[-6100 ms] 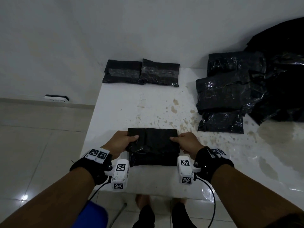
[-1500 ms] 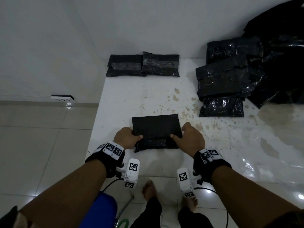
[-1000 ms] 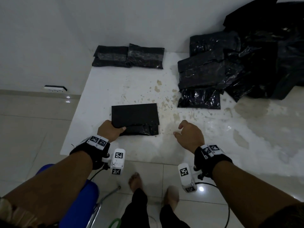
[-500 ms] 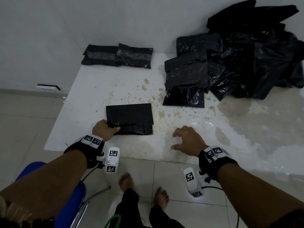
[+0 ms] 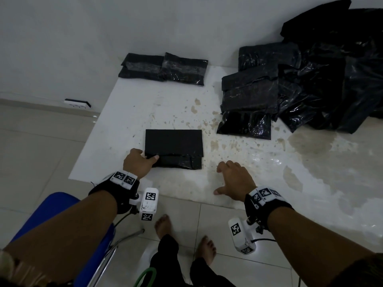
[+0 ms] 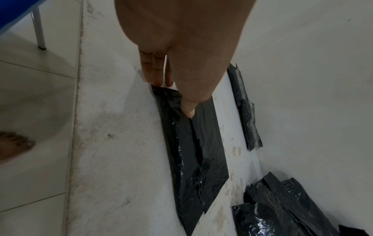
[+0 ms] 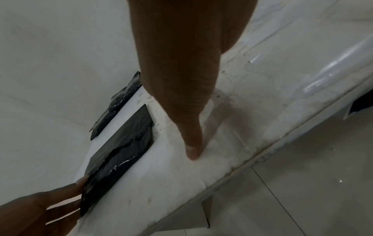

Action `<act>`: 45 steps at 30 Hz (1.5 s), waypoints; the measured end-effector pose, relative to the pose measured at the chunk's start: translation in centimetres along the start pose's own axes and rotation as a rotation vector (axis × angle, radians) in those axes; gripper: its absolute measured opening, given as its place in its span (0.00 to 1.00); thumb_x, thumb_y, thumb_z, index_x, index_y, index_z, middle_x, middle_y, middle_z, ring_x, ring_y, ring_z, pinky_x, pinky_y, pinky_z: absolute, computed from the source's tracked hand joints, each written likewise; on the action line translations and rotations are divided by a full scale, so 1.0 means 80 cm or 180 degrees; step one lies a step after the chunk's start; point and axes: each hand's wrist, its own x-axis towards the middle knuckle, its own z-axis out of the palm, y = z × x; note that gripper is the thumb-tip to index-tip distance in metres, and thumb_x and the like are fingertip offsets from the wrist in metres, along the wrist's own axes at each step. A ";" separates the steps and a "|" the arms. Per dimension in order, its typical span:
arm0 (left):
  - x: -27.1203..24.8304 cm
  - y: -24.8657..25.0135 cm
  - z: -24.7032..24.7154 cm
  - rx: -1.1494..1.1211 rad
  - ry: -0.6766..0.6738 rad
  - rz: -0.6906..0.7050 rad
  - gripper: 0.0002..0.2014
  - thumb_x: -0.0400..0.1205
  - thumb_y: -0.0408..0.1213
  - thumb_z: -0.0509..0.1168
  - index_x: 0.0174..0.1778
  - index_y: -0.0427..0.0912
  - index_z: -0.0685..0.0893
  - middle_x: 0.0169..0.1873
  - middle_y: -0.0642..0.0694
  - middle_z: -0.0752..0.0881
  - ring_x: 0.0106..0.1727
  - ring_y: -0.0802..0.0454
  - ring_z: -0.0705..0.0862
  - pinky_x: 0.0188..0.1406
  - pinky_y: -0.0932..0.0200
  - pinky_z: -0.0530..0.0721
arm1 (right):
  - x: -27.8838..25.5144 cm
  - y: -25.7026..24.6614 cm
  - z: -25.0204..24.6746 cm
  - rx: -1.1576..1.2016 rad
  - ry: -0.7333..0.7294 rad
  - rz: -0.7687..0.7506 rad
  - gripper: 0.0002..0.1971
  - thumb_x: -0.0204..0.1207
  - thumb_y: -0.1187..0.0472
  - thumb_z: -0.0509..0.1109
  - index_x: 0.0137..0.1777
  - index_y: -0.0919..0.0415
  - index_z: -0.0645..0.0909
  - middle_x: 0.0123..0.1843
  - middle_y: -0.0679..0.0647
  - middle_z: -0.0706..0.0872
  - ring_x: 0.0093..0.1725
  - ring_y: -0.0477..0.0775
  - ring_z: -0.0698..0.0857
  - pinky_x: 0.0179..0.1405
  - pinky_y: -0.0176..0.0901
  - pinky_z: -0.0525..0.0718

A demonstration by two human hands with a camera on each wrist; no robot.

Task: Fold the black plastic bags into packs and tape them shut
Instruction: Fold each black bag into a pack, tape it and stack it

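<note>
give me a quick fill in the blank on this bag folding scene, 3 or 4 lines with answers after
1. The folded pack is held at its edge by the ____ hand.
2. The right hand rests on the white table and holds ____.
3. Against the far wall lie ____ taped packs, side by side.
4. The loose black bags are heaped on the table's ____ side.

Missing words: left; nothing; two; right

The folded bag is black plastic, matt on its top flap, glossy and creased below; the taped packs shine under clear tape; the white tabletop looks stained, glossy at right; floor tiles smooth.
</note>
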 end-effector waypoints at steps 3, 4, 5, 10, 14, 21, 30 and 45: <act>0.002 -0.004 0.001 -0.0069 0.0047 -0.0019 0.35 0.77 0.50 0.74 0.73 0.34 0.71 0.66 0.36 0.81 0.67 0.40 0.80 0.62 0.54 0.76 | 0.006 0.003 -0.005 0.0084 -0.0033 -0.0047 0.30 0.69 0.43 0.80 0.65 0.53 0.73 0.62 0.52 0.81 0.61 0.55 0.78 0.60 0.48 0.75; 0.002 -0.006 0.001 -0.0092 0.0063 -0.0036 0.34 0.77 0.50 0.74 0.72 0.34 0.71 0.65 0.36 0.82 0.67 0.40 0.80 0.62 0.53 0.76 | 0.009 0.005 -0.007 0.0119 -0.0057 -0.0055 0.28 0.70 0.44 0.79 0.65 0.53 0.73 0.61 0.52 0.82 0.60 0.55 0.79 0.60 0.48 0.75; 0.003 -0.006 0.001 -0.0104 0.0105 -0.0036 0.32 0.78 0.49 0.74 0.71 0.35 0.72 0.64 0.36 0.82 0.66 0.39 0.80 0.61 0.53 0.76 | 0.011 0.006 -0.011 0.0149 -0.0090 -0.0060 0.27 0.71 0.45 0.79 0.64 0.52 0.73 0.60 0.51 0.83 0.59 0.55 0.80 0.59 0.47 0.75; -0.012 0.008 -0.003 -0.0082 0.0698 0.0415 0.17 0.79 0.43 0.72 0.55 0.36 0.78 0.46 0.40 0.86 0.52 0.41 0.84 0.47 0.58 0.75 | 0.016 0.011 -0.035 0.0635 -0.0204 -0.0193 0.27 0.69 0.43 0.80 0.62 0.52 0.76 0.52 0.47 0.84 0.44 0.46 0.80 0.42 0.39 0.74; -0.039 0.043 0.003 0.0068 0.0038 0.1301 0.09 0.80 0.42 0.72 0.43 0.41 0.83 0.33 0.50 0.85 0.38 0.54 0.84 0.36 0.66 0.75 | 0.022 0.014 -0.046 0.0884 -0.0272 -0.0256 0.26 0.68 0.42 0.81 0.60 0.50 0.77 0.49 0.44 0.84 0.43 0.43 0.80 0.39 0.35 0.75; -0.093 0.103 0.054 0.0105 -0.2263 0.0621 0.13 0.84 0.47 0.67 0.52 0.40 0.78 0.47 0.40 0.91 0.44 0.47 0.91 0.44 0.55 0.89 | 0.020 0.017 -0.038 0.0987 -0.0243 -0.0160 0.25 0.68 0.41 0.80 0.59 0.49 0.79 0.47 0.44 0.85 0.44 0.45 0.83 0.42 0.39 0.79; -0.103 0.111 0.086 -0.0603 -0.2323 -0.0003 0.25 0.78 0.23 0.71 0.69 0.34 0.70 0.43 0.34 0.86 0.39 0.46 0.87 0.48 0.53 0.89 | -0.002 0.019 -0.045 0.1285 0.0035 -0.0248 0.24 0.68 0.44 0.81 0.60 0.49 0.78 0.51 0.44 0.83 0.41 0.42 0.81 0.42 0.39 0.77; -0.107 0.132 0.088 -0.0995 -0.2196 -0.0230 0.05 0.81 0.25 0.68 0.39 0.33 0.82 0.37 0.37 0.85 0.33 0.51 0.84 0.32 0.64 0.86 | -0.029 0.005 -0.052 0.0336 0.0764 -0.0904 0.05 0.81 0.56 0.69 0.48 0.56 0.85 0.46 0.48 0.85 0.50 0.51 0.78 0.47 0.46 0.80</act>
